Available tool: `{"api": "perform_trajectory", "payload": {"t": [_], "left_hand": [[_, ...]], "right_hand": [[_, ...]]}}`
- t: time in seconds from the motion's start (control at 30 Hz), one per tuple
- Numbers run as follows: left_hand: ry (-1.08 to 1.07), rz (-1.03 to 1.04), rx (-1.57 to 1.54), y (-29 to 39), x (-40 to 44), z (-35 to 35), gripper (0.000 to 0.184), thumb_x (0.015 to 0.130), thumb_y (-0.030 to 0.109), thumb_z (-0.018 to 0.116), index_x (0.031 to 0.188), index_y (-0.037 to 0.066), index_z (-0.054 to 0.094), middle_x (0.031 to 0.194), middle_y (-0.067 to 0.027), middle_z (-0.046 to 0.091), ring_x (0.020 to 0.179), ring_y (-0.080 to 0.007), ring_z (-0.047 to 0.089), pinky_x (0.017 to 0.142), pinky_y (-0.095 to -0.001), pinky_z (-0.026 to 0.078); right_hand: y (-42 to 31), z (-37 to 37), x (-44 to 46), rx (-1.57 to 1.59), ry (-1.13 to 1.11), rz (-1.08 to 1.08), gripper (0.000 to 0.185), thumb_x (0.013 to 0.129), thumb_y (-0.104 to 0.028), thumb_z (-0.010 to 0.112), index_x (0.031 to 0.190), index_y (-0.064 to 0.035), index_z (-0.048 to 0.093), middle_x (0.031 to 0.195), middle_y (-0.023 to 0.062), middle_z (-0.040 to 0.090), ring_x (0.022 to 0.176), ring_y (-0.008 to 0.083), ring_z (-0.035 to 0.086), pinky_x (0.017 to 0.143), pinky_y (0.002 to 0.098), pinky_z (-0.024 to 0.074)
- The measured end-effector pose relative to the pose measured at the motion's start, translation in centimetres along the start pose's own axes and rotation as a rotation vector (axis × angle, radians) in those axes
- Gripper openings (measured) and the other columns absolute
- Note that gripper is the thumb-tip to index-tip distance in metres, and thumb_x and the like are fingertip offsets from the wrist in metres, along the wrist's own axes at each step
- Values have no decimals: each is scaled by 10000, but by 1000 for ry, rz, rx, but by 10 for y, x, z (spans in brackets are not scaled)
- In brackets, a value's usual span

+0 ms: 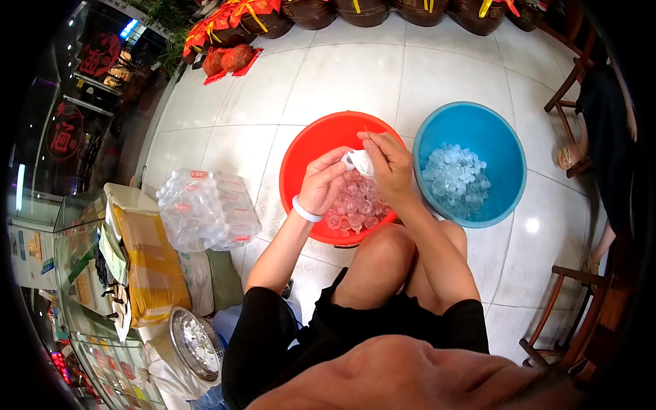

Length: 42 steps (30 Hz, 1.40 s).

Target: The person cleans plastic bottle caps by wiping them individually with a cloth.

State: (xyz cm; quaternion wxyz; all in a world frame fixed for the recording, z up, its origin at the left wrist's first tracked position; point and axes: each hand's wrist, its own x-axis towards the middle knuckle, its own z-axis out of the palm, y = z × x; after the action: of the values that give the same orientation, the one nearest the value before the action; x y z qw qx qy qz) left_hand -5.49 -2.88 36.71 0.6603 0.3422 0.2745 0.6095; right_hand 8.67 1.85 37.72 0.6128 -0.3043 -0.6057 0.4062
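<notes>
So you've got both hands up over the red basin (298, 154), and the white piece (363, 164) sits right between them, a touch right of the basin's middle and toward its far edge. It's above the clear pieces (352, 210) lying in the basin, not down among them.

Your left hand (321, 179) comes in from the left with thumb and fingertips clamped on the white piece's left end, next to a small grey spot. Your right hand (395, 167) is on the other side, palm turned in, fingers curled close. There's a thin brownish sliver (367, 128) poking up by its fingertips, but it's too small for me to tell what it is, or whether those fingers are properly closed on anything.

The main thing spatially: the white piece's long axis looks like it runs crosswise from one hand to the other, dipping a bit to the right. Neither hand has any real gap to it, so I wouldn't call one nearer.

Around you, the blue basin (437, 123) is on the floor (355, 75) just beside the red one's right edge, with more clear lumps (456, 181) in it. A plastic-wrapped bottle pack (205, 208) lies off the red basin's left edge.
</notes>
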Motion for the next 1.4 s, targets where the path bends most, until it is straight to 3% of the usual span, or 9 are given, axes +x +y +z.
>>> {"api": "perform_trajectory", "payload": {"t": [0.23, 0.33, 0.53, 0.7, 0.8, 1.03, 1.2, 1.33, 1.4], "left_hand": [[49, 24, -103, 9, -2, -2, 279, 808, 43, 500, 1079, -20, 490, 1056, -104, 531, 1010, -215, 494, 874, -376, 398], [53, 71, -81, 11, 0, -4, 281, 810, 40, 496, 1084, -22, 482, 1052, -103, 530, 1012, -216, 493, 893, -379, 387], [72, 139, 7, 17, -1, -9, 286, 820, 27, 479, 1100, -26, 465, 1049, -109, 531, 1006, -206, 497, 897, -354, 387], [107, 118, 99, 17, -2, -4, 287, 819, 27, 485, 1098, -36, 469, 1023, -118, 543, 953, -193, 524, 853, -329, 414], [130, 96, 190, 15, -3, -4, 297, 818, 26, 490, 1105, -46, 469, 1009, -116, 550, 929, -181, 534, 831, -307, 421], [58, 31, 354, 16, -2, 1, 323, 819, 19, 487, 1130, -63, 457, 1015, -105, 545, 942, -155, 526, 826, -261, 415], [36, -31, 368, 20, -1, 2, 328, 819, 22, 489, 1135, -59, 458, 1039, -88, 519, 957, -151, 514, 823, -260, 415], [118, -28, 401, 15, -2, 6, 321, 818, 15, 487, 1133, -46, 471, 1024, -54, 505, 919, -121, 505, 791, -232, 410], [103, 59, 522, 13, -2, 9, 319, 813, 7, 490, 1129, -41, 479, 1011, -46, 505, 892, -109, 501, 769, -217, 404]], "right_hand": [[-2, -1, 0, -45, 60, 47, 191, 798, -58, 527, 961, 26, 581, 848, 141, 612, 723, 185, 595, 634, 253, 455], [7, -5, 0, -49, -9, 36, 185, 791, -64, 528, 952, 7, 588, 830, 139, 615, 720, 208, 595, 635, 268, 458], [4, -14, -3, -76, -368, 137, 179, 768, -96, 533, 924, -53, 609, 781, 128, 603, 693, 249, 590, 603, 311, 454], [10, -13, -5, -214, -398, -79, 158, 765, -123, 517, 872, -60, 614, 734, 135, 594, 663, 277, 579, 571, 351, 448], [6, -16, -4, -307, -470, -71, 154, 754, -45, 524, 882, -26, 607, 756, 134, 599, 670, 259, 584, 581, 314, 457], [10, -17, -6, -296, -431, -137, 143, 761, -67, 526, 875, -27, 602, 727, 131, 588, 646, 267, 572, 569, 330, 446], [8, -22, -1, -359, -547, -243, 131, 769, -64, 514, 861, -19, 595, 705, 140, 573, 627, 270, 563, 539, 339, 431], [9, -12, -9, -239, -368, -231, 108, 780, -108, 485, 747, -26, 547, 626, 148, 541, 561, 293, 536, 491, 386, 406], [8, -7, -15, -183, -245, -41, 125, 779, -113, 493, 720, -18, 546, 625, 154, 539, 551, 297, 533, 486, 380, 400]]}}
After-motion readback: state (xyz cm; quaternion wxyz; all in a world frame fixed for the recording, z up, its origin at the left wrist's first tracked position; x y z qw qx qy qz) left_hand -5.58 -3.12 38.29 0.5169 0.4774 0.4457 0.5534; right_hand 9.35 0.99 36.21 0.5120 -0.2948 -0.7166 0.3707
